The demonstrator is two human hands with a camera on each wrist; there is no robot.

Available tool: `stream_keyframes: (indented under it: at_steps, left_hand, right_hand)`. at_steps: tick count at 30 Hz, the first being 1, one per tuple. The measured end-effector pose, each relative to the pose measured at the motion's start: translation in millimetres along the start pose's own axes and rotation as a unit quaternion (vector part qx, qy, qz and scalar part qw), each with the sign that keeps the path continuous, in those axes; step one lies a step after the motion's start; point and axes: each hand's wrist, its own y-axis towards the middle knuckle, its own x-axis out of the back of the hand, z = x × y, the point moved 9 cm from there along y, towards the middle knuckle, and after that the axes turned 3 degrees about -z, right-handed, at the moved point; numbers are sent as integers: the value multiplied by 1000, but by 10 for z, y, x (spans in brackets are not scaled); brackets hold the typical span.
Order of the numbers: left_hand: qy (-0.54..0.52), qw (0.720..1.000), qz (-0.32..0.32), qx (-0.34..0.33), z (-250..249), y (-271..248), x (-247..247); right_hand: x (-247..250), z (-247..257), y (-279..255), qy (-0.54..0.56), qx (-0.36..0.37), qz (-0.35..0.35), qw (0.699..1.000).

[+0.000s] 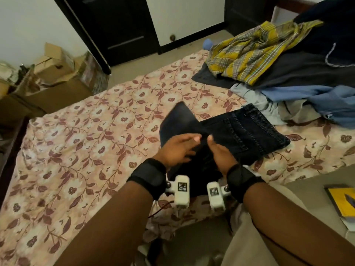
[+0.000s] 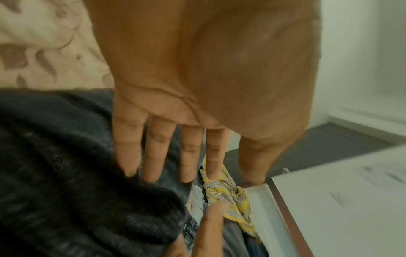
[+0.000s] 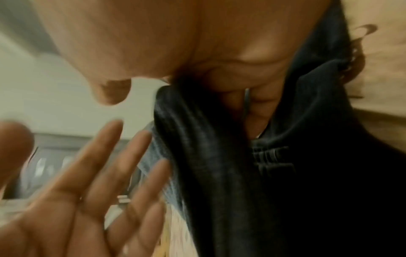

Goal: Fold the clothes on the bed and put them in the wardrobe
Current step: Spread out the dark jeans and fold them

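Note:
Dark blue jeans (image 1: 247,135) lie partly folded on the floral bed sheet (image 1: 76,141), waistband and back pocket to the right, a leg flap lifted toward the middle. My left hand (image 1: 178,148) lies on the denim with straight, spread fingers (image 2: 167,156). My right hand (image 1: 221,152) is just beside it, its fingers curled into a fold of the jeans (image 3: 285,173) while the thumb (image 3: 110,92) sticks out free. In the right wrist view the left hand (image 3: 98,173) shows blurred, palm flat. The dark denim (image 2: 66,173) fills the left wrist view's lower left.
A heap of unfolded clothes sits at the bed's far right: a yellow plaid shirt (image 1: 255,52), dark garments (image 1: 307,70), a blue one (image 1: 317,98). A dark door (image 1: 119,29) stands beyond the bed. Cardboard boxes (image 1: 53,68) line the left; a yellow book (image 1: 343,204) lies right.

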Motion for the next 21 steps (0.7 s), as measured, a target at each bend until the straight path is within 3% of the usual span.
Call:
stream_keyframes:
  at_steps: [2, 3, 5, 7, 9, 11, 16, 21]
  left_hand:
    - [-38, 995, -97, 12, 231, 171, 101]
    - [-10, 986, -167, 18, 398, 215, 257]
    - [59, 962, -251, 92, 956, 222, 483]
    - [2, 954, -237, 184, 1424, 120, 417]
    - [-147, 945, -148, 250, 1619, 28, 58]
    - [-208, 940, -107, 248, 1562, 1, -146]
    - [-190, 950, -175, 176, 1382, 34, 58]
    - [-162, 941, -262, 143, 1250, -295, 899]
  right_hand:
    - [397, -444, 371, 23, -85, -68, 994]
    - [558, -758, 604, 28, -118, -87, 989]
    - [710, -1024, 778, 19, -147, -88, 985]
    - [688, -831, 658, -37, -141, -68, 987]
    - [647, -606, 516, -116, -123, -53, 984]
    - [649, -610, 523, -138, -122, -55, 981]
    - [535, -493, 387, -175, -88, -46, 980]
    - [-35, -172, 40, -140, 27, 27, 989]
